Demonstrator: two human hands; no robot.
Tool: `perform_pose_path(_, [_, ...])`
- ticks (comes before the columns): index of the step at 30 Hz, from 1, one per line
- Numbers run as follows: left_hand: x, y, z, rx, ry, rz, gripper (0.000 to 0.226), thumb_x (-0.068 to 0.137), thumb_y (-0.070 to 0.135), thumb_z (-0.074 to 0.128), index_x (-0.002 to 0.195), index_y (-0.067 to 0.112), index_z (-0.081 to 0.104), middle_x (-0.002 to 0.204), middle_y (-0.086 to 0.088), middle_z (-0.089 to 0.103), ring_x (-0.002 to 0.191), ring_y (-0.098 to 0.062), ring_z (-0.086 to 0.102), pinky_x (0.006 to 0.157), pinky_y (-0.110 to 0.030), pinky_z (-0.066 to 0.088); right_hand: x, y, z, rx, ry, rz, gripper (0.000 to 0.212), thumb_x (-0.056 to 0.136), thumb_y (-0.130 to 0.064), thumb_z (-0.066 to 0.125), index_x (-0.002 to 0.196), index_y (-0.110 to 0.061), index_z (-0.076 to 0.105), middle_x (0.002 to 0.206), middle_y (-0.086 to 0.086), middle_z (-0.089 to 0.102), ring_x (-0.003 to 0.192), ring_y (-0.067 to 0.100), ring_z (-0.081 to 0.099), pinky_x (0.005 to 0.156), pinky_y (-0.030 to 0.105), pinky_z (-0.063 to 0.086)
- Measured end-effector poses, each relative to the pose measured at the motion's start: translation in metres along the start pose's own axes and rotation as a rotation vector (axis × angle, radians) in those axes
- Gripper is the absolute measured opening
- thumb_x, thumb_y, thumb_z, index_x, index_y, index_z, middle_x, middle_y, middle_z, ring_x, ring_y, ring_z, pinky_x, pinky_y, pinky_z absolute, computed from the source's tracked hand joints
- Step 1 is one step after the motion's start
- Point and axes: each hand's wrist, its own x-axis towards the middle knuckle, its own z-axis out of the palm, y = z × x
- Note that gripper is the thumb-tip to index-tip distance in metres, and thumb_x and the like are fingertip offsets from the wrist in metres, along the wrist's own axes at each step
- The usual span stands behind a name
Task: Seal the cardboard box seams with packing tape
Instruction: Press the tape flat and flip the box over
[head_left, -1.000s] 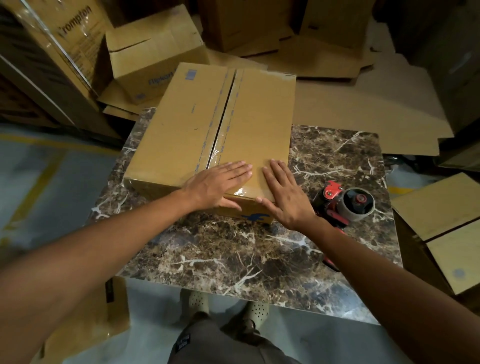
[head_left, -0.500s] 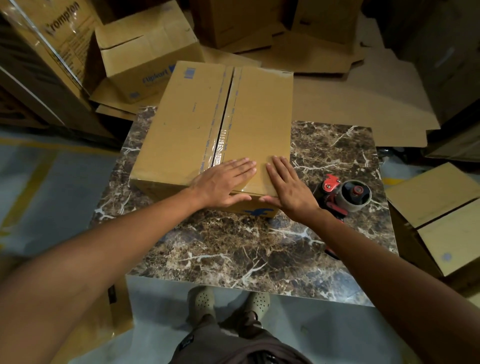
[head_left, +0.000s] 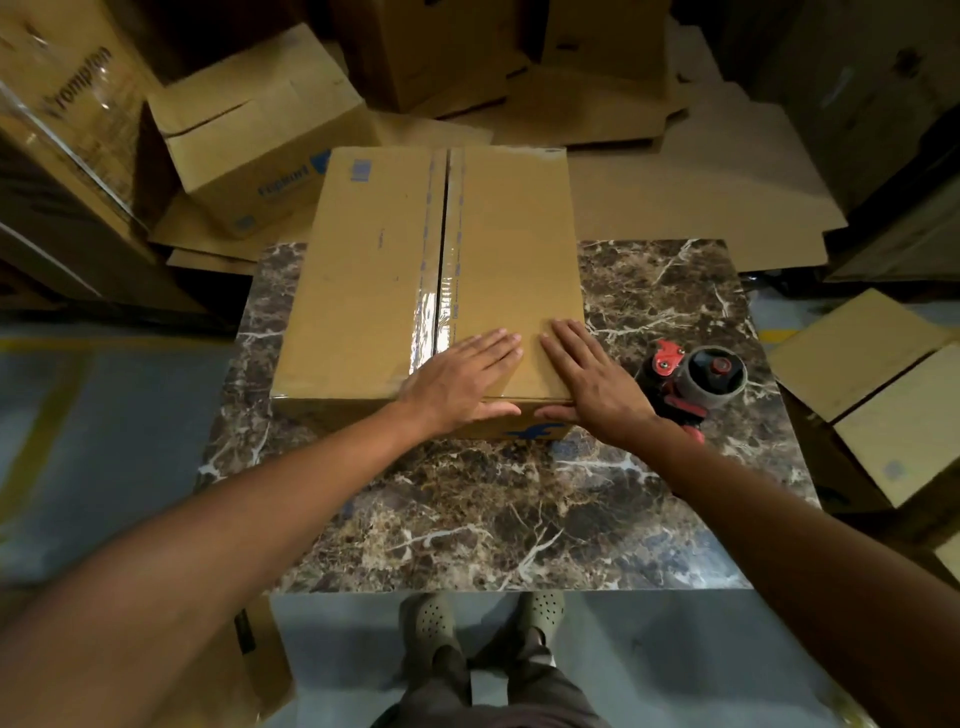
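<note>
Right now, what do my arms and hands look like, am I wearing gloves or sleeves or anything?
Both arms are bare up to the frame edge: no sleeves show. The left hand and right hand have no gloves, and no rings, watch or wristband can be seen. Lower down, dark trousers and perforated clog-style shoes show.

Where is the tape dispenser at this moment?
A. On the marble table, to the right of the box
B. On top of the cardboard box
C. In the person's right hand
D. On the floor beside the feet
A: the red and black tape dispenser lies on the marble table to the right of the cardboard box, while the left hand and the right hand rest flat on the box.
</note>
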Motion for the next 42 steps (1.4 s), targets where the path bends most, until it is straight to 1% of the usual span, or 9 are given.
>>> perform_pose_path(4, [0.000,0.001,0.000,0.004,-0.001,0.007,0.083,0.093,0.066,0.032,0.152,0.009,0.021,0.160,-0.011,0.020,0.149,-0.024,0.018,0.121,-0.039,0.022,-0.001,-0.001,-0.001,-0.011,0.009,-0.007,0.104,0.081,-0.082,0.036,0.156,-0.015,0.011,0.165,0.007,0.006,0.152,0.022,-0.002,0.116,0.051,0.030])
perform_pose_path(9, [-0.002,0.001,-0.001,-0.011,0.046,0.022,0.083,0.093,0.067,0.034,0.152,0.009,0.025,0.160,-0.010,0.024,0.148,-0.022,0.021,0.121,-0.039,0.022,0.006,-0.013,-0.009,0.023,0.066,0.022,0.105,0.075,-0.084,0.042,0.146,-0.007,0.031,0.151,0.016,0.031,0.141,0.036,0.024,0.109,0.057,0.037])
perform_pose_path(17, [-0.001,-0.013,0.000,-0.071,-0.081,0.115,0.082,0.096,0.062,0.029,0.154,0.015,-0.003,0.163,-0.005,-0.006,0.150,-0.018,-0.006,0.123,-0.037,0.004,0.004,-0.015,-0.007,-0.039,0.012,0.048,0.110,0.074,-0.085,0.040,0.152,-0.011,0.019,0.160,0.011,0.017,0.149,0.029,0.010,0.108,0.057,0.039])
perform_pose_path(21, [-0.004,-0.032,-0.004,0.009,-0.147,0.176,0.077,0.096,0.064,0.013,0.154,0.018,-0.009,0.162,-0.007,-0.015,0.149,-0.020,-0.012,0.123,-0.042,0.002,0.006,-0.021,-0.011,-0.125,0.005,0.086,0.113,0.069,-0.094,0.033,0.149,-0.014,0.025,0.157,0.009,0.022,0.146,0.028,0.017,0.110,0.063,0.027])
perform_pose_path(25, [-0.028,-0.059,-0.001,0.088,-0.118,0.108,0.082,0.092,0.070,-0.001,0.153,0.017,-0.012,0.161,-0.009,-0.016,0.149,-0.021,-0.016,0.123,-0.046,0.004,0.015,-0.037,-0.012,-0.115,0.108,0.081,0.096,0.080,-0.088,0.023,0.143,-0.015,0.032,0.150,0.014,0.033,0.138,0.032,0.035,0.114,0.067,0.013])
perform_pose_path(29, [-0.044,-0.068,0.007,0.074,-0.086,0.052,0.085,0.092,0.074,0.002,0.153,0.015,-0.009,0.162,-0.008,-0.014,0.150,-0.021,-0.013,0.123,-0.045,0.007,0.013,-0.046,0.011,-0.145,0.103,0.069,0.100,0.084,-0.085,0.017,0.151,-0.012,0.027,0.160,0.015,0.022,0.149,0.030,0.018,0.118,0.061,0.013])
perform_pose_path(34, [-0.044,-0.065,0.009,0.078,-0.063,0.017,0.088,0.090,0.076,0.001,0.152,0.015,-0.009,0.161,-0.010,-0.011,0.149,-0.022,-0.011,0.122,-0.042,0.004,0.018,-0.045,0.011,-0.210,0.042,0.105,0.105,0.080,-0.088,0.016,0.151,-0.010,0.025,0.160,0.016,0.023,0.149,0.032,0.017,0.117,0.061,0.017])
perform_pose_path(39, [-0.049,-0.053,0.012,0.077,-0.063,-0.061,0.101,0.083,0.080,0.022,0.152,0.014,-0.010,0.162,-0.011,-0.013,0.150,-0.025,-0.009,0.123,-0.042,0.005,0.019,-0.045,0.007,-0.256,-0.056,0.105,0.118,0.072,-0.074,0.063,0.154,-0.012,0.004,0.164,0.015,0.004,0.151,0.031,-0.002,0.118,0.062,0.008])
perform_pose_path(42, [-0.052,-0.055,0.006,0.044,-0.100,-0.066,0.108,0.077,0.085,0.017,0.152,0.016,-0.016,0.160,-0.008,-0.021,0.149,-0.022,-0.015,0.122,-0.040,-0.002,0.027,-0.058,-0.004,-0.167,-0.049,0.112,0.125,0.061,-0.086,0.057,0.152,-0.015,0.009,0.163,0.014,0.002,0.151,0.032,-0.002,0.115,0.066,0.004])
